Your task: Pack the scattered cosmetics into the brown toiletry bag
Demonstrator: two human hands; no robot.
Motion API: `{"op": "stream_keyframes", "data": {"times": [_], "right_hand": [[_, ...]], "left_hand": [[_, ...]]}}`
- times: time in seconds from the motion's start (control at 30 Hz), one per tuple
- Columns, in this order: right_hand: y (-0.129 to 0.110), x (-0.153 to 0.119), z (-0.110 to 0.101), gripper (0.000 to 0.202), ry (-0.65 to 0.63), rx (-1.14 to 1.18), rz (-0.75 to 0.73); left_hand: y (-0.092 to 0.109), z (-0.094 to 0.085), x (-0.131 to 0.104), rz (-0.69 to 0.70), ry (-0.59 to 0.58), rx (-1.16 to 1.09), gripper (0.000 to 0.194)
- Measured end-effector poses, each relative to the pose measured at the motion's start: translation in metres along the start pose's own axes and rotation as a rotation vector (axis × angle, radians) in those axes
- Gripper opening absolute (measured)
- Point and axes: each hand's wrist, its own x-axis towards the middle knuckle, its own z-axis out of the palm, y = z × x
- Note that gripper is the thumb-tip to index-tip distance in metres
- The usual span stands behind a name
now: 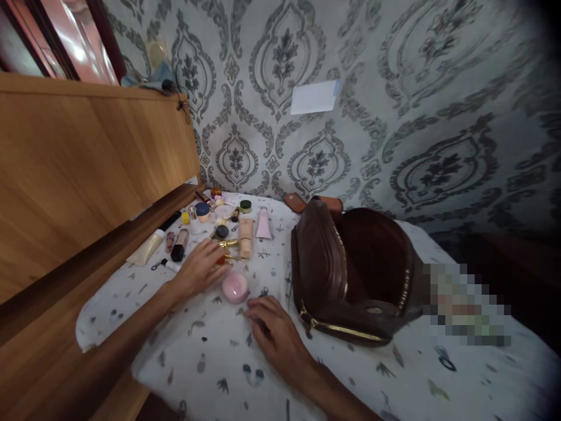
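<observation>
My left hand [204, 270] reaches over the cosmetics with its fingers stretched out. Its fingertips are at a small orange-red item [221, 259] with a thin gold part; whether they touch it I cannot tell. Just beyond lies a gold tube [228, 243]. Between my hands sits a round pink jar [235, 287]. My right hand [278, 334] rests on the cloth near that jar, fingers loosely bent and apart, holding nothing. A beige squeeze tube [246, 237] and a pale pink tube [263, 223] lie farther back, beside a dark-lidded pot [222, 232].
A brown leather bag [322, 263] stands unzipped and gaping to the right. More cosmetics, including a cream tube [146, 248] and a blue-lidded jar [202, 211], spread at back left. A wooden panel [96, 158] borders the left; a patterned wall [272, 152] closes the back.
</observation>
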Motion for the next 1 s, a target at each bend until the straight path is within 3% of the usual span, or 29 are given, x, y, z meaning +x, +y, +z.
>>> {"op": "stream_keyframes", "data": {"times": [0.17,0.3,0.5,0.63,0.7,0.8,0.93,1.0], "right_hand": [[0.001,-0.001,0.000,0.023,0.043,-0.007,-0.065],[0.011,-0.002,0.003,0.026,0.085,-0.011,-0.149],[0.022,-0.001,0.007,0.031,0.056,-0.064,-0.146],[0.023,0.000,0.006,0.033,0.012,-0.064,-0.115],[0.026,-0.001,0.008,0.034,0.010,-0.054,-0.110],[0.039,-0.003,0.021,0.033,0.068,-0.045,-0.130],[0.062,-0.008,0.043,0.029,0.195,-0.036,-0.169],[0.066,-0.010,0.045,0.031,0.174,-0.039,-0.163]], "left_hand": [[0.016,0.004,0.000,0.124,-0.146,-0.209,0.043],[0.024,0.006,-0.002,0.225,-0.272,-0.211,0.059],[0.026,0.008,0.002,0.138,-0.295,-0.108,0.035],[0.019,-0.002,0.011,0.170,-0.328,-0.162,0.050],[0.011,-0.007,0.019,0.182,-0.287,-0.240,0.046],[-0.006,-0.006,0.038,0.086,-0.178,-0.260,0.029],[-0.038,0.010,0.068,-0.094,-0.036,-0.082,0.021],[-0.051,0.019,0.079,-0.163,0.004,-0.028,0.021]]}}
